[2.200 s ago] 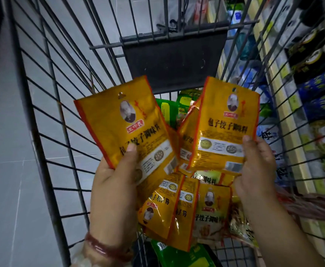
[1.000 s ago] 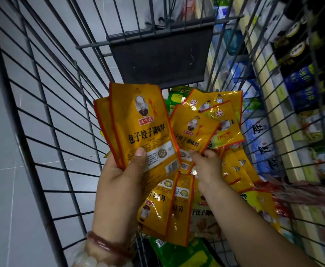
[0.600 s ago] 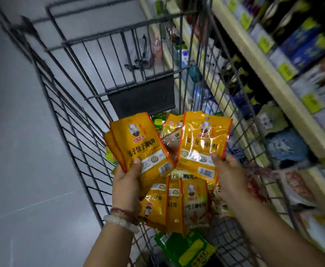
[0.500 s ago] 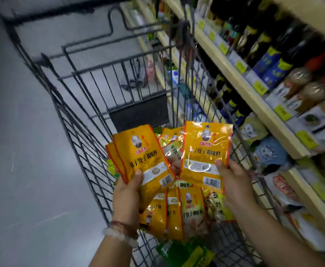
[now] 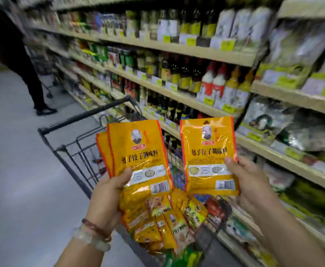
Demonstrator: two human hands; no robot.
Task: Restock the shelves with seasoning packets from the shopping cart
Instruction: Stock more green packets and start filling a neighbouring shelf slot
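Shelves [image 5: 177,49] crowded with dark bottles [image 5: 184,78] and bagged goods line the aisle on our right, a black wire shopping cart [image 5: 65,130] parked alongside. Above the cart we hold up glossy orange-yellow seasoning packets, each with red side edges, a small portrait, dark characters and a barcode. Our left hand [image 5: 105,201] grips a fanned stack of packets [image 5: 138,158], thumb across the front; our right hand [image 5: 252,185] pinches a single packet [image 5: 208,157]. All stand upright, long axis vertical, printed faces toward us. More packets [image 5: 163,224] lie heaped in the cart below.
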